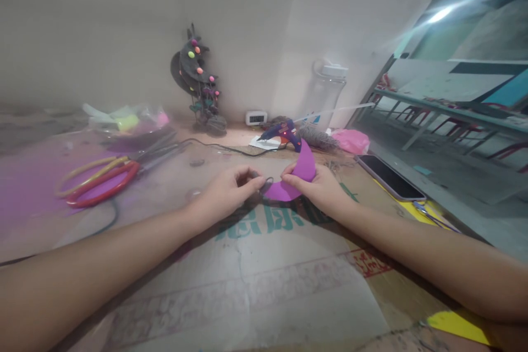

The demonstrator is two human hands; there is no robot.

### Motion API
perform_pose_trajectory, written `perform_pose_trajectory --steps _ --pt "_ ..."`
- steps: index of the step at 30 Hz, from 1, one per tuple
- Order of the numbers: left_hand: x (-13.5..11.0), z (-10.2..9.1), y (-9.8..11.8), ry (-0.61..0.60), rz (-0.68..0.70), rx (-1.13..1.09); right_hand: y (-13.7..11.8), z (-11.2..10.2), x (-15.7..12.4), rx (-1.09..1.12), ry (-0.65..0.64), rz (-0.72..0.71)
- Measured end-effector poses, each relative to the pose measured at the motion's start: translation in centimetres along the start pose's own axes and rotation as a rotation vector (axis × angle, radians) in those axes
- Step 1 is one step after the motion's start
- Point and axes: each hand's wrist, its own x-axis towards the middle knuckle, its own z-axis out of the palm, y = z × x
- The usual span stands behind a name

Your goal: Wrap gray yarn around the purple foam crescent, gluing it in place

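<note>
My right hand (317, 184) pinches a purple crescent (306, 163) between thumb and fingers; it looks like felt or foam sheet. One tip of the crescent points up and the other reaches left toward my left hand (235, 187). Closed at the crescent's left tip, my left thumb and fingers hold dark grey yarn (269, 180), a short loop of which shows beside the tip. Whether the yarn is fixed to the crescent I cannot tell. Just behind the crescent lies a blue glue gun (280, 131) with a red light and a clear glue stick.
Scissors (103, 179) with red and yellow handles lie at left, near a plastic bag (127, 121). A decorated grey crescent (193, 66) leans on the back wall. Behind my hands stand a small digital clock (256, 117) and a clear bottle (324, 93). A phone (390, 177) rests at right.
</note>
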Motion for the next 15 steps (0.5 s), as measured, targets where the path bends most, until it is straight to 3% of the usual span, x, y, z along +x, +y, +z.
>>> perform_pose_trajectory --steps 4,7,15 --pt "0.1 -0.1 -0.2 -0.005 0.003 0.011 0.7 -0.2 0.2 0.062 0.079 0.038" --pt "0.2 -0.2 -0.2 0.027 0.004 0.022 1.4 -0.5 0.5 0.159 0.137 -0.017" --pt "0.4 -0.3 0.0 0.029 -0.037 0.007 0.2 -0.1 0.2 0.066 -0.075 0.103"
